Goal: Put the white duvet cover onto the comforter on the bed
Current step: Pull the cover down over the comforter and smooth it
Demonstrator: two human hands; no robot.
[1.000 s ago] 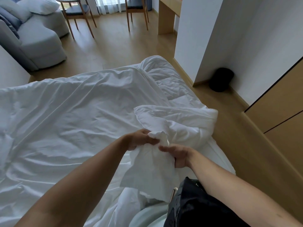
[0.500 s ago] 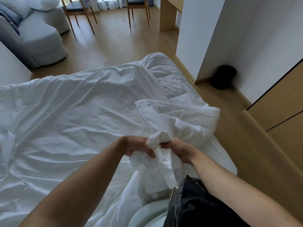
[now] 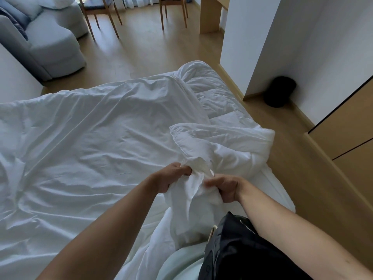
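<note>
The white duvet cover (image 3: 84,142) lies spread and wrinkled over most of the bed. The puffy quilted comforter (image 3: 226,142) is bunched at the bed's right side, with a bare part (image 3: 212,93) showing further back. My left hand (image 3: 171,176) grips a gathered corner of white cloth (image 3: 193,164) in front of me. My right hand (image 3: 224,188) grips the same bunch just to the right and slightly lower. A fold of cover hangs down below both hands. I cannot tell whether a comforter corner is inside the bunch.
A wooden floor strip runs along the bed's right side, with a black bin (image 3: 279,91) by the white wall and wooden cabinets (image 3: 343,126) beyond. A grey sofa (image 3: 46,41) and two wooden chairs (image 3: 101,15) stand at the back. Dark clothing (image 3: 242,249) is at the lower edge.
Both hands have drawn the cloth into a tighter bunch. My right hand has shifted lower on it and the loose flap below has shortened.
</note>
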